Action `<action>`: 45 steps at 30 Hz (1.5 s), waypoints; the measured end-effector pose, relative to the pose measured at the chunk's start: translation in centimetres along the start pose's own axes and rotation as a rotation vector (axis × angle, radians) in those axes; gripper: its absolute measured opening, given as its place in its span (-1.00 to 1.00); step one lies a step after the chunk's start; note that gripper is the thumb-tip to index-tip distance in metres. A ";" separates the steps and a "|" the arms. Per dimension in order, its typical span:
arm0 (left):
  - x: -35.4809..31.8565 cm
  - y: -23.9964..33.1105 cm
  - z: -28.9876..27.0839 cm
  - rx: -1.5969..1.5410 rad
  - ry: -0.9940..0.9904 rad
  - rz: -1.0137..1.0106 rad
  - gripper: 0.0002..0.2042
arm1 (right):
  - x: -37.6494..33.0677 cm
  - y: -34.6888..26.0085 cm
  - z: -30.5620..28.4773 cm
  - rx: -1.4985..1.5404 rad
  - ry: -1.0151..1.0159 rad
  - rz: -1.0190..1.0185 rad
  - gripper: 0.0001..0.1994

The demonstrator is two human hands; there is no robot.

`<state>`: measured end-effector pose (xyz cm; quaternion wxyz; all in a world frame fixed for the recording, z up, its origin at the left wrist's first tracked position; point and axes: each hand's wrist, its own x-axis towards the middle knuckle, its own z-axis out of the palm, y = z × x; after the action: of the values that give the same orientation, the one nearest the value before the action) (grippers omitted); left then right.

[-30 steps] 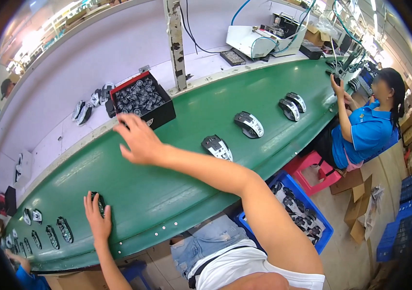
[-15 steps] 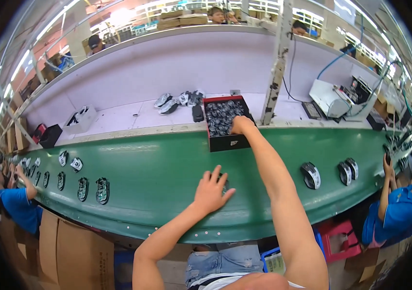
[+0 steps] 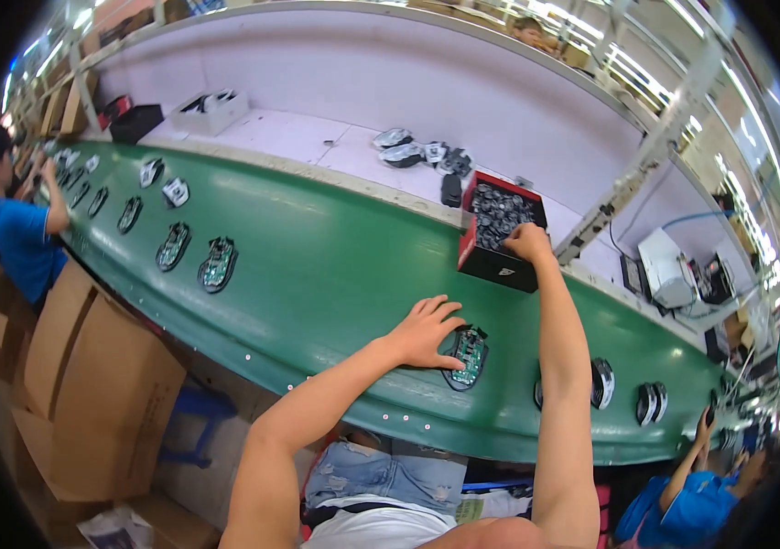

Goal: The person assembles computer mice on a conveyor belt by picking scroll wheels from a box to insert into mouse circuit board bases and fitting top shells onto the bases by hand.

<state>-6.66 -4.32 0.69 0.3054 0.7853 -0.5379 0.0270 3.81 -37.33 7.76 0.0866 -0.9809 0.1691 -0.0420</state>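
My left hand (image 3: 427, 333) lies with fingers stretched out on the green belt, its thumb touching the left edge of a mouse base with a green circuit board (image 3: 470, 357). Farther off, my right hand (image 3: 529, 242) is at the near right part of a black and red box (image 3: 502, 268). Small dark round parts (image 3: 500, 212) fill that box. The right fingers are bent together; whatever they hold is hidden.
More mouse bases with boards (image 3: 218, 264) line the green belt (image 3: 335, 265) on the left. Mouse shells (image 3: 652, 403) sit on the right, partly behind my forearm. Grey-white parts (image 3: 399, 148) lie on the shelf. Co-workers in blue (image 3: 22, 233) sit at both ends.
The view has tilted and turned. My left hand has uncovered the circuit board that was mostly under it. My right hand stays at the box, its fingers now showing more above the round parts.
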 end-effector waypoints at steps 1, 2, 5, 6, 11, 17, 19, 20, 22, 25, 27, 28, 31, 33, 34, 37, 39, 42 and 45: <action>0.1 -0.3 -0.1 -0.015 0.019 -0.015 -0.19 | -0.1 0.6 -0.6 0.057 0.156 -0.046 -0.67; 0.4 0.1 -0.2 0.009 0.020 0.001 -0.20 | -1.0 1.4 -1.2 0.112 0.300 -0.083 -0.68; -1.4 0.2 -0.2 0.030 0.040 -0.035 -0.20 | -6.8 -3.5 -3.6 0.720 0.287 -0.141 -0.78; -1.3 0.3 0.0 0.024 0.049 -0.031 -0.21 | -9.5 -4.0 -4.2 0.775 0.268 -0.196 -0.79; -0.6 0.7 0.1 0.008 0.066 -0.017 -0.19 | -22.1 -4.7 -1.7 1.064 -0.040 -0.172 -0.77; -0.7 0.8 0.0 -0.016 0.038 -0.007 -0.19 | -24.9 -4.4 3.1 1.057 0.063 -0.082 -0.82; -0.8 0.8 -0.1 -0.022 0.047 -0.018 -0.19 | -25.0 -4.6 3.0 1.058 0.055 -0.046 -0.80; -0.7 0.9 -0.1 -0.025 0.028 -0.022 -0.19 | -25.0 -4.8 2.7 1.061 0.055 -0.079 -0.78; -0.6 1.1 -0.2 -0.021 0.009 -0.021 -0.18 | -25.3 -4.8 2.5 1.074 0.059 -0.106 -0.77; -0.4 1.4 -0.2 -0.020 -0.007 -0.020 -0.17 | -25.6 -4.0 2.5 1.120 -0.007 -0.098 -0.75; -0.4 1.6 -0.3 -0.012 -0.022 -0.018 -0.16 | -25.6 -3.8 2.6 1.109 0.011 -0.143 -0.74; -0.4 1.6 -0.3 -0.026 0.003 -0.013 -0.16 | -25.5 -3.5 3.0 1.082 0.036 -0.225 -0.75; -0.5 1.6 -0.4 -0.029 -0.001 0.000 -0.16 | -25.6 -3.7 3.0 1.202 -0.020 -0.110 -0.76; -0.2 1.9 -0.5 -0.030 -0.026 -0.025 -0.15 | -25.4 -3.0 3.0 1.249 -0.014 -0.121 -0.76; -0.2 1.9 -0.6 -0.024 -0.044 -0.015 -0.15 | -25.4 -3.0 3.1 1.256 0.027 -0.141 -0.78; 0.0 2.0 -0.4 -0.018 -0.058 -0.033 -0.14 | -25.4 -3.1 2.5 1.153 0.048 -0.158 -0.76; -0.1 1.8 -0.5 -0.005 -0.072 -0.047 -0.13 | -25.5 -3.9 2.2 1.114 0.063 -0.156 -0.75; -0.2 1.9 -0.6 -0.010 -0.084 -0.052 -0.13 | -25.8 -5.1 1.5 0.932 0.158 -0.177 -0.73; -0.1 2.0 -0.6 -0.012 -0.080 -0.046 -0.13 | -26.1 -4.8 1.5 0.731 0.183 -0.297 -0.73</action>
<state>-8.24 -4.38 1.98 0.2891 0.7959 -0.5317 -0.0146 -19.01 -23.78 5.81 0.4075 -0.8914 0.0064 -0.1984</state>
